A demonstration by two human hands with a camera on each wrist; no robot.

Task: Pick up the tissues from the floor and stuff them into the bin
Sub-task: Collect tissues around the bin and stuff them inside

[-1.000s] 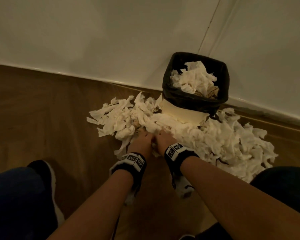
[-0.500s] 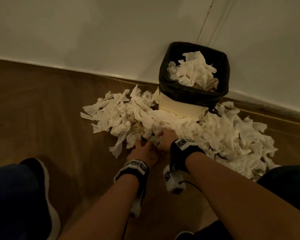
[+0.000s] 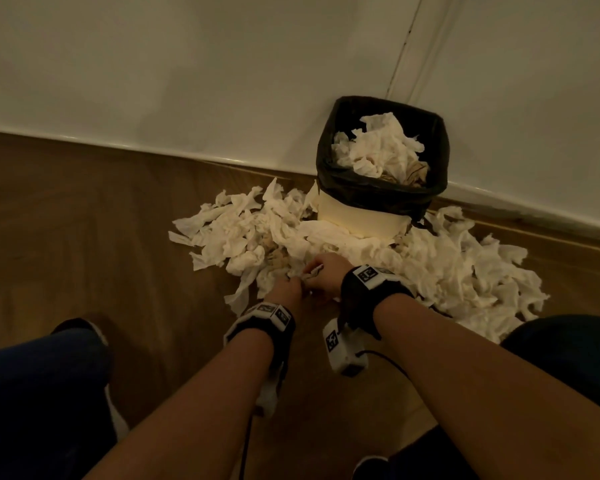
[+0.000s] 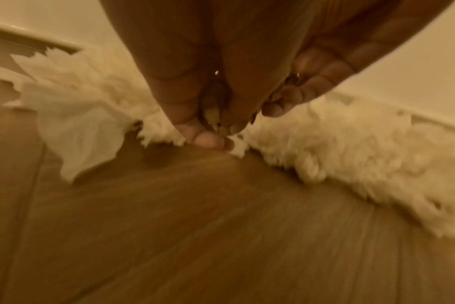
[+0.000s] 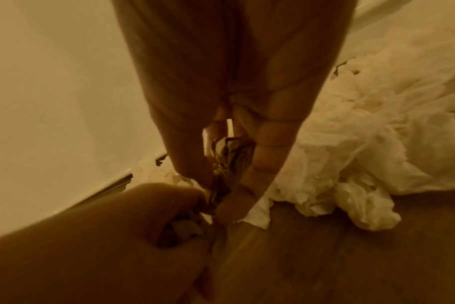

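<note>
Two hands, left hand (image 3: 286, 289) and right hand (image 3: 326, 271), both pinching crumpled tissues (image 3: 243, 233) near bin (image 3: 357, 216); no legible writing.

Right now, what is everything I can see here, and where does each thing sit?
Tissues: too many to count, white, heaped on the floor around the bin's base.
Tissues in the bin: a crumpled heap, white, filling its top.
Bin: one, cream with a black liner, against the wall.
Floor: wooden, brown.
Wall: white.
Shoe: one, dark, lower left.
Wrist cameras: two, black and white.
Hands: left hand and right hand, together gripping crumpled tissue at the heap's near edge.
</note>
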